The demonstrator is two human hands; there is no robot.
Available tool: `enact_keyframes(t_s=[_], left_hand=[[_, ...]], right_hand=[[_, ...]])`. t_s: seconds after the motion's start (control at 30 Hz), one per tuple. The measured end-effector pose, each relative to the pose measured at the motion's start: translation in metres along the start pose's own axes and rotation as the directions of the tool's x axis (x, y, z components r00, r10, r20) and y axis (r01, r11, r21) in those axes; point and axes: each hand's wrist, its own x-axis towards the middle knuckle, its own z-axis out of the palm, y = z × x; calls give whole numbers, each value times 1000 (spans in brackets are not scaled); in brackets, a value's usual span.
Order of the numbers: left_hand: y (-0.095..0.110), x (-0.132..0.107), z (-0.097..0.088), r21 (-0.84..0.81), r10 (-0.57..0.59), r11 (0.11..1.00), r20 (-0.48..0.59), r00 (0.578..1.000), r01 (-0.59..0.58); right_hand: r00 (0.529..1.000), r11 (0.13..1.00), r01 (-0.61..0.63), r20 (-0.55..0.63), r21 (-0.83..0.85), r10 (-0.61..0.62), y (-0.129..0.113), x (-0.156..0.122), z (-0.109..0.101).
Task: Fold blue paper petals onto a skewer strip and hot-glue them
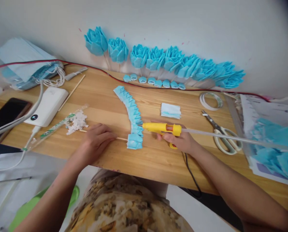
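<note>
My right hand (179,138) is wrapped round a yellow glue gun (158,127), and a long clear glue stick (206,133) sticks out of its back end. The gun's nozzle points left and meets the pleated blue strip (131,108), which curves across the table. At the strip's near end lies a folded blue piece (134,141), with the tip of a thin wooden stick (121,139) at it. My left hand (98,137) rests on the table, fingers closed over that stick.
Blue fabric roses (140,56) on sticks lean along the wall, with small blue rolls (151,80) before them. Scissors (222,132), a tape roll (211,101) and folded pieces (170,110) lie to the right. A power bank (48,106), phone (8,116) and white scraps (77,122) are left.
</note>
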Motion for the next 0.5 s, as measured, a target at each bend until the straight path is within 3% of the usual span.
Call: enact_keyframes(t_s=[0.5], left_hand=[[-2, -1, 1, 2, 43, 999, -28, 999, -43]], right_hand=[[1000, 992, 8, -9, -123, -10, -3, -1, 4]])
